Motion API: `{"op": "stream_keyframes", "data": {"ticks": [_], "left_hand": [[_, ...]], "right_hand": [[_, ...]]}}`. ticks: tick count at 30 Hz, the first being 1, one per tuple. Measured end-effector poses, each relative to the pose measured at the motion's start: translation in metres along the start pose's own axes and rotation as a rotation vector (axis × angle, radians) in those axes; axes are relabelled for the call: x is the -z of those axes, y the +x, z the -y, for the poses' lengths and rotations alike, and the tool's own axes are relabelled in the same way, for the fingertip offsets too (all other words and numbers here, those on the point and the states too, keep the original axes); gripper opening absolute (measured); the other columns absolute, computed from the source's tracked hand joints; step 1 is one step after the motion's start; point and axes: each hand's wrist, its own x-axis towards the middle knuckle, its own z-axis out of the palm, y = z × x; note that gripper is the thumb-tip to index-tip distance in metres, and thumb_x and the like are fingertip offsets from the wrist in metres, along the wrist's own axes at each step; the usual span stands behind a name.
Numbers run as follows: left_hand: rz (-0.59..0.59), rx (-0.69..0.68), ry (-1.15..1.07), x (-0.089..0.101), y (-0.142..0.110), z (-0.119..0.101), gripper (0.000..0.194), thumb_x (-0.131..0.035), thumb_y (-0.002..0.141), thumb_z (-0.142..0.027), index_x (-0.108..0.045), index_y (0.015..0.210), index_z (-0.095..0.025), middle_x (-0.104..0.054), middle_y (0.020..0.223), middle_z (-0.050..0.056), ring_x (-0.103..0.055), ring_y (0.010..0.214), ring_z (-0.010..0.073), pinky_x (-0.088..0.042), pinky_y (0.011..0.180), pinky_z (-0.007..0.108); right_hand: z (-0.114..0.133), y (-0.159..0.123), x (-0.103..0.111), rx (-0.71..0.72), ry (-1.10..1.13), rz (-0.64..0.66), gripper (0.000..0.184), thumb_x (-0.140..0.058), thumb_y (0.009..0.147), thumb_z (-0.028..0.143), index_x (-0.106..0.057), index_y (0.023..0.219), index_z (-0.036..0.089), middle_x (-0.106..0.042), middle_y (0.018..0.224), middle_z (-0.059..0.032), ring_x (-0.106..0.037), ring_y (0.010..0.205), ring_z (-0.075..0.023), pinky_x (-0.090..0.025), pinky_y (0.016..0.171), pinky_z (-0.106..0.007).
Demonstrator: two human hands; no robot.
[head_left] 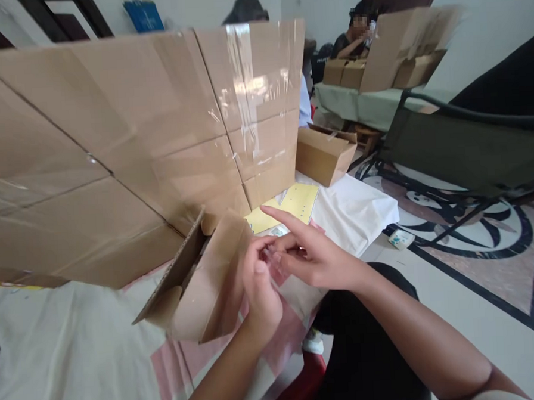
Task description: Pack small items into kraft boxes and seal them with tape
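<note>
My left hand (263, 287) is closed, with its thumb up and its fingers curled towards the other hand. My right hand (312, 254) meets it, index finger stretched out to the upper left while the thumb and other fingers pinch together. Between the fingertips is a small, clear-looking glint, too small and covered to name. Just left of my hands lies an open cardboard box (221, 277), tilted, with its flaps raised; little of its inside shows. Yellow paper pieces (300, 201) with dark edges lie beyond my fingers.
A tall taped cardboard partition (168, 121) stands across the cloth-covered table (69, 347). Behind its right end sits another open box (325, 152). A dark folding chair (466, 154) is on the right, and a small packet (401, 239) lies on the floor. Two people are farther back.
</note>
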Motion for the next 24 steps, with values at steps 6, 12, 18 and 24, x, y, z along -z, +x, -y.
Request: {"op": "stream_keyframes", "data": {"ticks": [6, 12, 18, 24], "left_hand": [[-0.11, 0.063, 0.121, 0.006, 0.009, -0.023, 0.032, -0.059, 0.098, -0.045, -0.058, 0.079, -0.019, -0.06, 0.077, 0.0, -0.057, 0.072, 0.0133, -0.05, 0.068, 0.022], [-0.28, -0.168, 0.27, 0.032, 0.029, -0.033, 0.033, -0.061, 0.094, -0.05, -0.062, 0.081, -0.02, -0.06, 0.077, 0.0, -0.056, 0.073, 0.0136, -0.048, 0.067, 0.022], [0.049, 0.05, 0.405, 0.046, 0.047, -0.048, 0.05, -0.067, 0.084, -0.064, -0.073, 0.103, -0.019, -0.074, 0.101, 0.008, -0.069, 0.091, 0.024, -0.055, 0.075, 0.03], [0.109, -0.13, 0.457, 0.046, 0.047, -0.05, 0.04, -0.066, 0.087, -0.059, -0.073, 0.08, -0.02, -0.071, 0.08, 0.005, -0.065, 0.074, 0.0198, -0.051, 0.065, 0.027]], "right_hand": [[-0.001, 0.009, -0.007, 0.089, -0.291, -0.012, 0.081, -0.052, 0.093, 0.011, -0.02, 0.166, 0.026, -0.064, 0.079, 0.006, -0.046, 0.056, -0.006, -0.036, 0.06, -0.018], [-0.005, 0.022, -0.01, 0.108, -0.313, -0.116, 0.075, -0.06, 0.091, 0.015, -0.034, 0.161, 0.02, -0.047, 0.063, 0.0108, -0.037, 0.051, -0.0059, -0.035, 0.058, -0.018], [-0.019, 0.027, -0.022, 0.339, -0.397, -0.218, 0.078, -0.06, 0.087, 0.019, -0.033, 0.161, 0.023, -0.056, 0.071, 0.0078, -0.04, 0.051, -0.0058, -0.034, 0.055, -0.018], [-0.019, 0.027, -0.036, 0.327, -0.479, -0.326, 0.075, -0.057, 0.088, 0.02, -0.035, 0.159, 0.026, -0.051, 0.064, 0.0093, -0.039, 0.048, -0.007, -0.029, 0.051, -0.019]]}}
